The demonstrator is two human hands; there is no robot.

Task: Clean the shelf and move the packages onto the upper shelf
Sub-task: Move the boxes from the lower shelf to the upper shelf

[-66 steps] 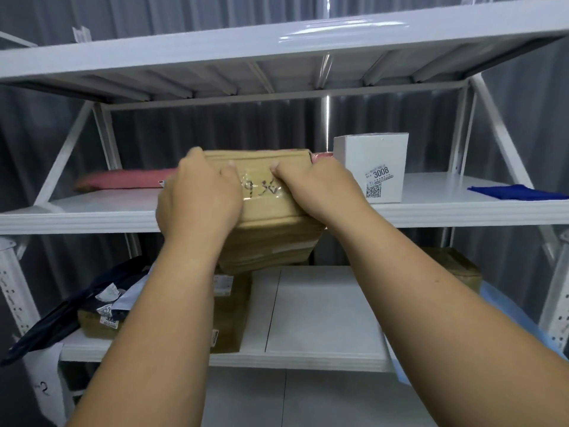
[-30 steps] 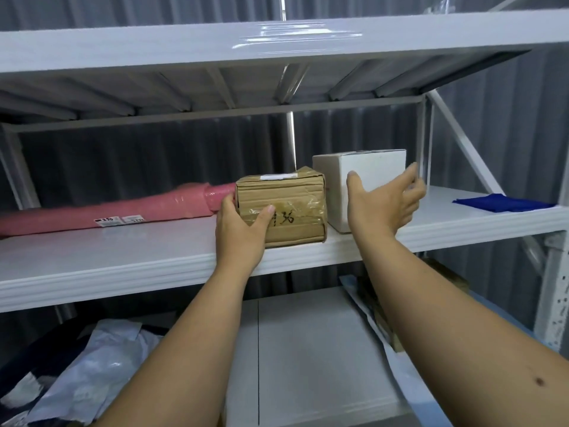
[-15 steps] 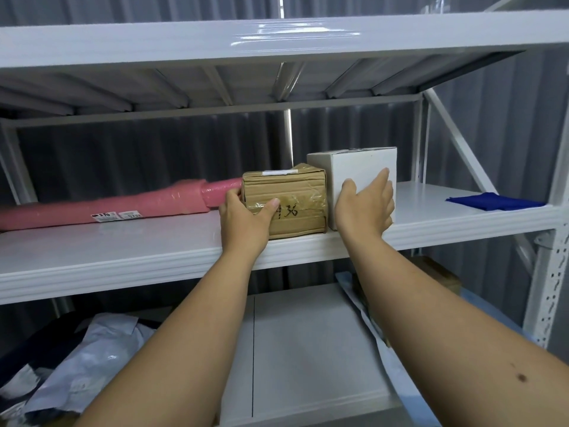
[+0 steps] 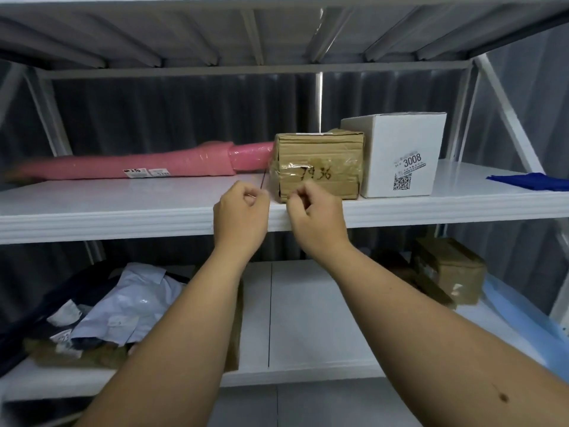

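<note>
Nearest the camera, two bare forearms reach up toward the front edge of the white metal upper shelf (image 4: pixel 123 217). The left hand (image 4: pixel 240 212) and the right hand (image 4: pixel 315 215) hover side by side just in front of that edge, both with fingers curled in loosely and holding nothing.

Below the hands, on the white lower shelf (image 4: pixel 308 318), a heap of white and dark plastic mailer bags (image 4: pixel 123 306) lies under the left forearm, and a brown taped cardboard parcel (image 4: pixel 446 269) sits beyond the right forearm.

Just behind the right hand, the taped brown cardboard box marked with handwritten digits (image 4: pixel 317 167) stands on the upper shelf. The white cardboard box labelled 3008 (image 4: pixel 400 152) sits right beside it, to the right. A long pink wrapped roll (image 4: pixel 138 164) lies beyond the left hand. A blue cloth (image 4: pixel 529 181) lies far right.
</note>
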